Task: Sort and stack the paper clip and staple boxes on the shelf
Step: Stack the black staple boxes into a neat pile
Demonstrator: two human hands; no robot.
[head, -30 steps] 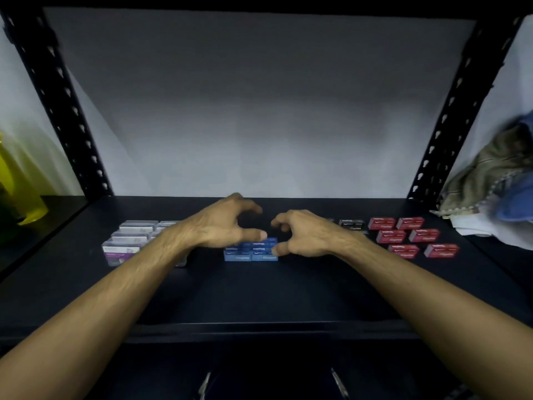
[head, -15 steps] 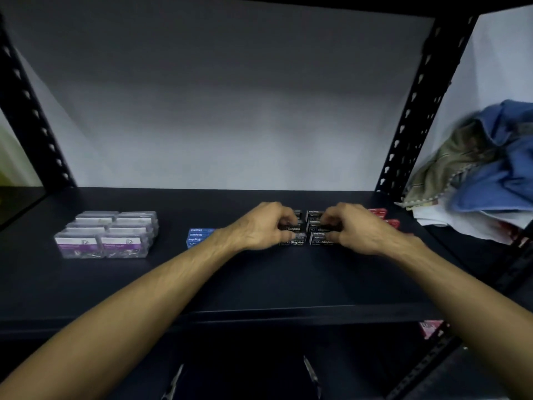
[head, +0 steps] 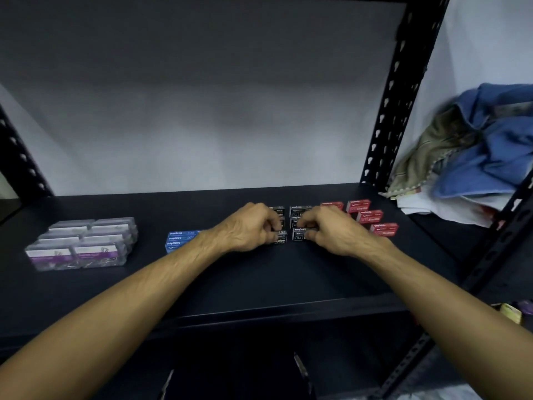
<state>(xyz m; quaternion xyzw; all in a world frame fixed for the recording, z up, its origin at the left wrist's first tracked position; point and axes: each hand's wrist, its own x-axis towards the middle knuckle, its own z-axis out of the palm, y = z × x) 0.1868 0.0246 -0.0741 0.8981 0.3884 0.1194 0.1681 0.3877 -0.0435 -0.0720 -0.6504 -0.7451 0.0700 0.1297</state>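
Staple boxes in black card with pale lettering sit in two short columns at the middle of the dark metal shelf, and both hands are on the nearest pair. The left hand curls its fingers round the front box of the left column, and the right hand pinches the front box of the right column in the same way, fingers narrow and bent, thumbs low at the near face. Gripping one box per hand from the front looks like a way to square the two columns together or to lift the pair for stacking; which of the two cannot be told.

Sorting by kind looks largely done. Clear plastic paper clip boxes with purple labels stand grouped and stacked at the left of the shelf, well apart from the rest. Blue staple boxes lie stacked just left of the left wrist, partly hidden by it. Red staple boxes lie spread in loose rows to the right, near the black ones and not yet stacked, so they probably come next. A heap of blue and olive cloth rests beyond the upright post on the right.
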